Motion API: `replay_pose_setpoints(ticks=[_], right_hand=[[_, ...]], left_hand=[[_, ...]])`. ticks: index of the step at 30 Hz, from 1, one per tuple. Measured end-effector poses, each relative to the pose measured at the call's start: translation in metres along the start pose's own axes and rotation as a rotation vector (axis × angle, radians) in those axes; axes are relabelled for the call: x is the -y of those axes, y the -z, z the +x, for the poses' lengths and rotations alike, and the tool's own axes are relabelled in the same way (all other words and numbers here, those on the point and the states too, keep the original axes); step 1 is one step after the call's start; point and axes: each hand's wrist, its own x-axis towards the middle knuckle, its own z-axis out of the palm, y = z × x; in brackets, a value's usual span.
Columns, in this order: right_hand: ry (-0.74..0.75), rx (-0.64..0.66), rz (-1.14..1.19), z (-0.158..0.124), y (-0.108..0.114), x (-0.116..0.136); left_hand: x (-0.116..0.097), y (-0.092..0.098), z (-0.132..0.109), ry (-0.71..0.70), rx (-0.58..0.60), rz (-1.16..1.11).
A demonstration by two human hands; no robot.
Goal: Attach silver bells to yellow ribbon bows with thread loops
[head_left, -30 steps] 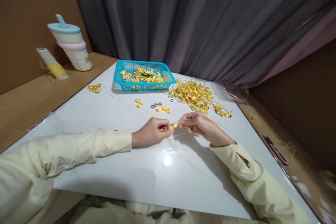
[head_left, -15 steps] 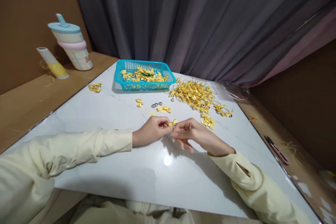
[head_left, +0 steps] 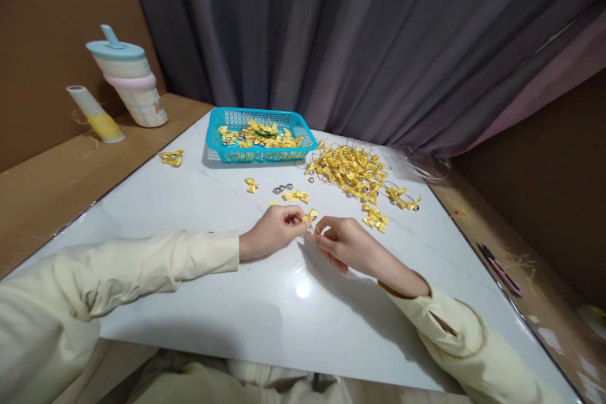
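Note:
Between the thumb and fingers of my left hand [head_left: 275, 230] is pinched a small yellow ribbon bow [head_left: 311, 215]. My right hand [head_left: 348, 241] is closed in a pinch just to its right, on a thin yellow cord [head_left: 316, 229] that runs toward the bow. Beyond my hands lie a loose yellow bow [head_left: 251, 185], another group of bows [head_left: 295, 196] and several small silver bells [head_left: 283, 189]. More yellow bows [head_left: 375, 219] lie behind my right hand.
A blue basket [head_left: 262, 156] holds bows and bells. A heap of corded bows [head_left: 348, 167] lies right of it. Left are a tumbler [head_left: 127, 79], a cord spool [head_left: 99, 117] and bows [head_left: 171, 158]. Pink-handled snippers [head_left: 502, 271] lie beyond the table's right edge.
My right hand has drawn slightly right, away from my left, and its lower fingers have curled in. The bow in my left hand now shows more fully.

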Motion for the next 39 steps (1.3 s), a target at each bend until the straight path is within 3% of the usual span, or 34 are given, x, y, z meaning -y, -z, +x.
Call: replay_pose_setpoints(ticks=[8,27,39], right_hand=[[0.032,-0.077,0.002,0.004,-0.006,-0.007],[0.053,0.034,0.29,0.014,-0.016,-0.016],[0.045,0.047,0.311,0.013,-0.015,-0.013]], left_hand=[[0.0,0.0,0.0,-0.022,-0.021,0.049],[0.0,0.001,-0.002,-0.062,-0.032,0.081],[-0.002,0.002,-0.004,-0.11,-0.019,0.157]])
